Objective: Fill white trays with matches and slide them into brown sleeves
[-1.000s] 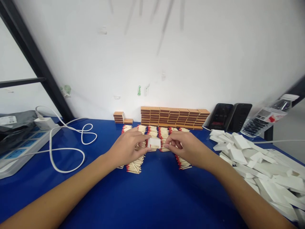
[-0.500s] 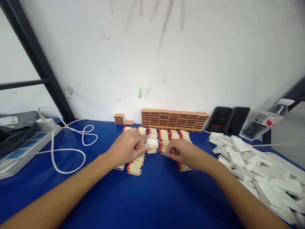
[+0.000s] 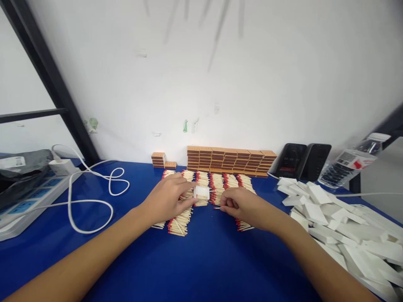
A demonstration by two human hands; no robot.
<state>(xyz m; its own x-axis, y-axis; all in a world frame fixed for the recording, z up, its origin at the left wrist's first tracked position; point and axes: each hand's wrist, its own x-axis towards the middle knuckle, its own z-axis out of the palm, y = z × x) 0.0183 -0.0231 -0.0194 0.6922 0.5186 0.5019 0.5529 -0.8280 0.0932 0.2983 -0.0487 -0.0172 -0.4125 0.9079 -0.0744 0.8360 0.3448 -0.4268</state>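
My left hand grips a small white matchbox tray between thumb and fingers, above a row of matches. A few matches lie along the near side inside it. To the right, my right hand is closed in a pinch, and a match with a red head pokes out left of its fingertips. Rows of red-headed matches spread under and behind both hands. One bundle of matches reaches nearer to me, below my left hand.
Stacked matchboxes line the wall, with a smaller stack to their left. White trays pile up at right, near two phones and a water bottle. A power strip and white cable lie left.
The view has tilted slightly, so everything sits a little lower. A match head shows at my right fingertips now. The tray stays in my left hand, its inside more visible.
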